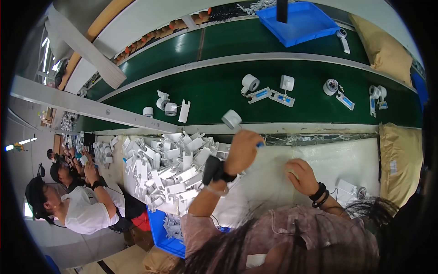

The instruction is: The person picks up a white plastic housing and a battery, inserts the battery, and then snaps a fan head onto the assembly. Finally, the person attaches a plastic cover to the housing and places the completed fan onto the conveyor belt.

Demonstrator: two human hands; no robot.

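My left hand (245,148) reaches to the near edge of the green conveyor, its fingers closed. A small blue bit shows at its fingertips; what it belongs to is hidden. Just beyond those fingers, a white cylindrical lamp head (232,119) lies tilted on the belt; I cannot tell whether they touch it. My right hand (302,176) is over the wrapped work surface, fingers loosely curled, with nothing visible in it. Beside my right wrist sits a white lamp unit (350,188) with a round end. Left of my left forearm, white plastic housings (169,164) are heaped.
More lamp heads with wired plates (282,97) lie along the conveyor (205,86). A blue tray (299,25) is at the far side; another blue bin (159,233) stands below the heap. Tan sacks (400,160) line the right. Other people (86,205) work at left.
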